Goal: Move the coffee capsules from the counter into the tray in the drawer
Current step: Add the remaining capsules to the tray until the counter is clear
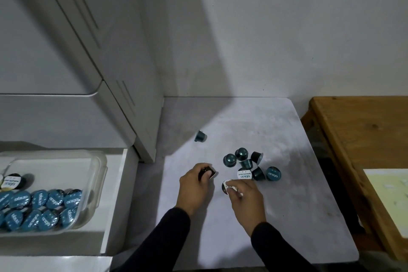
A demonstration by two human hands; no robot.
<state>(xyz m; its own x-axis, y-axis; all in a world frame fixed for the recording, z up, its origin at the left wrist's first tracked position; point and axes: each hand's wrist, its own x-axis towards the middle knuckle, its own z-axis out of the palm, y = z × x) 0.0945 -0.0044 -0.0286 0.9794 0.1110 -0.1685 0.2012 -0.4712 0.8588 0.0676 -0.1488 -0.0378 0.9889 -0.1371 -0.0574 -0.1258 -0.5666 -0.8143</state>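
Several teal and black coffee capsules (247,162) lie in a cluster on the pale counter (287,205). One teal capsule (200,136) lies alone farther back. My left hand (194,187) grips a black capsule (208,172) just left of the cluster. A white-lidded capsule (227,185) is pinched in the fingers of my right hand (245,199), in front of the cluster. At the left, a clear plastic tray (97,161) sits in the open white drawer (117,194). It holds several blue-lidded capsules (42,207) and a black one.
A white cabinet (88,73) rises behind the drawer, its corner meeting the counter's back left. A wooden table (357,139) with a pale sheet (390,194) stands to the right of the counter. A grey wall is behind.
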